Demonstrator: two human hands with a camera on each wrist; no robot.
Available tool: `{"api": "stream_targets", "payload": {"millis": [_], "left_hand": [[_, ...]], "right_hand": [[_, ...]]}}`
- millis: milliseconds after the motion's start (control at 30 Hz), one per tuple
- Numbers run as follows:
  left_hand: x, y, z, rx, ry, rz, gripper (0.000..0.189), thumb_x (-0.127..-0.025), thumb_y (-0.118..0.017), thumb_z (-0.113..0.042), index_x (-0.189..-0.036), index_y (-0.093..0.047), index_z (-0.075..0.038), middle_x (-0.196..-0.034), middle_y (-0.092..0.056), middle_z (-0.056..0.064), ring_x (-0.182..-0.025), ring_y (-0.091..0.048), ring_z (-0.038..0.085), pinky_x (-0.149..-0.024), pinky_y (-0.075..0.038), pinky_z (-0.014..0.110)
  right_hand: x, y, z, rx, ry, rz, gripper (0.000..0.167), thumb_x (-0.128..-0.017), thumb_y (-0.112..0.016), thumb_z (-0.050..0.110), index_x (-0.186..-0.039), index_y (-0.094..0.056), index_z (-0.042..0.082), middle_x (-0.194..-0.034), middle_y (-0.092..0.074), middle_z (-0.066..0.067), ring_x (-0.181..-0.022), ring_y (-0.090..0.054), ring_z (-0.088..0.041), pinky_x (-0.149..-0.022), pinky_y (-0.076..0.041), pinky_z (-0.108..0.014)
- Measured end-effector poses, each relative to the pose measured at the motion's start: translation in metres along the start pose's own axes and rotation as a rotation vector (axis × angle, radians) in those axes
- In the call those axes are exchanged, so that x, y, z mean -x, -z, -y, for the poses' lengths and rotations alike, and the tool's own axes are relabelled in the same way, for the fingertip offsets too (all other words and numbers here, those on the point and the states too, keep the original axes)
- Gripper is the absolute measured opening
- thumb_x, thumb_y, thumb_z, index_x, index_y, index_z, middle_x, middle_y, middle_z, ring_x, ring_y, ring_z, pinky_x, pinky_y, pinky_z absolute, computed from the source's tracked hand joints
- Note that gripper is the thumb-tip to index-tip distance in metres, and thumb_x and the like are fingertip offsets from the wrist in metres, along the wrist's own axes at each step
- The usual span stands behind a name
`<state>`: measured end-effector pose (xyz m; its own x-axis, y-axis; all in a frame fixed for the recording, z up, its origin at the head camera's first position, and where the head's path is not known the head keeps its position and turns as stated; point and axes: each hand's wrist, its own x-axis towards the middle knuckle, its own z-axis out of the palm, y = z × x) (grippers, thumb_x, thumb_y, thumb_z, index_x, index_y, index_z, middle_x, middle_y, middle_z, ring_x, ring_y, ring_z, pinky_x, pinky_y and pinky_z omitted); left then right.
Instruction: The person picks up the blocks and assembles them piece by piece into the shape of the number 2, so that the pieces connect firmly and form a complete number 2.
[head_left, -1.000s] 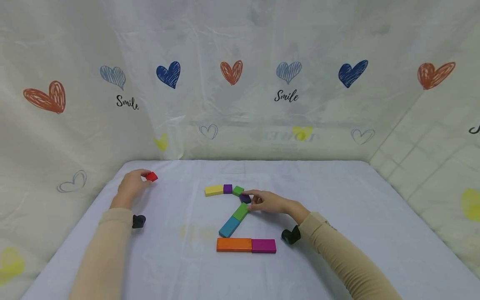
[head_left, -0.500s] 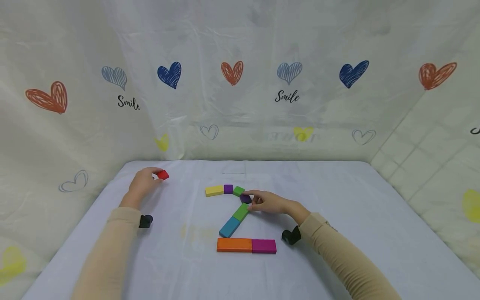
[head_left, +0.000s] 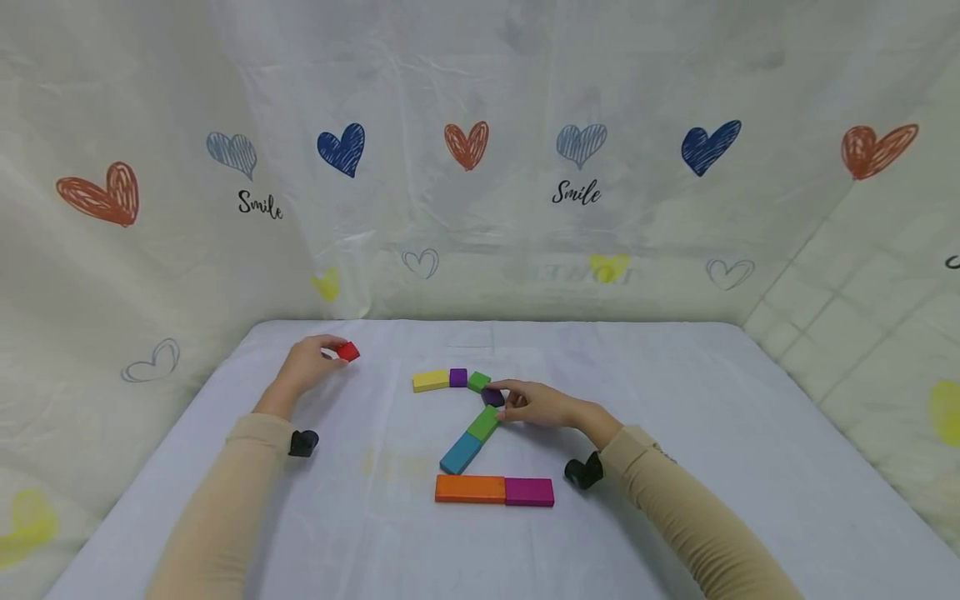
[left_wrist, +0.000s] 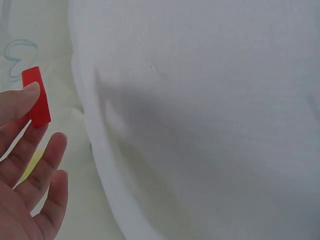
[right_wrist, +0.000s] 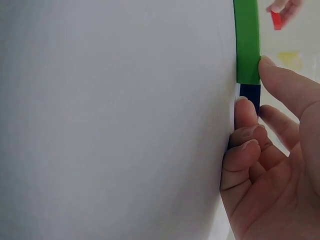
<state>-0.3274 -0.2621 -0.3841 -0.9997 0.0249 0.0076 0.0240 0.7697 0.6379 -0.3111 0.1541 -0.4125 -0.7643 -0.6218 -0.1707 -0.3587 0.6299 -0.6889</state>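
Between thumb and fingertips my left hand [head_left: 307, 364] pinches a small red block [head_left: 348, 351], held over the far left of the table. The left wrist view shows that red block [left_wrist: 36, 97] as a flat oblong, with the other fingers loosely spread below. My right hand [head_left: 542, 404] is at the bend of a row of blocks, its curled fingers around a dark purple block [head_left: 492, 397]. Its thumb touches the long green block [right_wrist: 248, 45] beside it. Part of the dark block [right_wrist: 250, 95] is hidden by the fingers.
The row continues with a small green block [head_left: 479, 382], a purple one [head_left: 458, 377] and a yellow one [head_left: 431, 381]. A blue block [head_left: 461, 453] adjoins the long green one. Nearer lie an orange block [head_left: 470, 489] and a magenta block [head_left: 529, 492], end to end. A heart-printed curtain hangs behind.
My left hand has moved to the right with the red block, toward the row. The right hand and the blocks on the table have stayed in place.
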Motion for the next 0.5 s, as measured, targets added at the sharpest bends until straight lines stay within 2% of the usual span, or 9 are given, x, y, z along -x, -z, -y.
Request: {"api": "stream_targets", "payload": {"millis": [200, 500], "left_hand": [[-0.002, -0.007, -0.009, 0.013, -0.04, 0.016, 0.043, -0.098, -0.067, -0.012, -0.139, -0.059, 0.001, -0.131, -0.059, 0.024, -0.114, -0.056, 0.04, -0.091, -0.051, 0.047], [-0.005, -0.016, -0.014, 0.015, -0.063, 0.023, 0.042, -0.097, -0.068, -0.011, -0.137, -0.061, 0.0, -0.129, -0.061, 0.022, -0.113, -0.058, 0.04, -0.091, -0.052, 0.046]], "right_hand": [[0.001, 0.0, 0.0, 0.003, 0.0, -0.003, 0.058, -0.101, -0.067, 0.024, -0.154, -0.046, 0.011, -0.099, -0.059, -0.001, -0.09, -0.053, -0.018, -0.077, -0.044, -0.032], [-0.001, 0.001, -0.001, 0.009, 0.003, -0.002, 0.059, -0.101, -0.068, 0.024, -0.154, -0.046, 0.011, -0.099, -0.059, -0.001, -0.09, -0.053, -0.018, -0.079, -0.045, -0.032]]}}
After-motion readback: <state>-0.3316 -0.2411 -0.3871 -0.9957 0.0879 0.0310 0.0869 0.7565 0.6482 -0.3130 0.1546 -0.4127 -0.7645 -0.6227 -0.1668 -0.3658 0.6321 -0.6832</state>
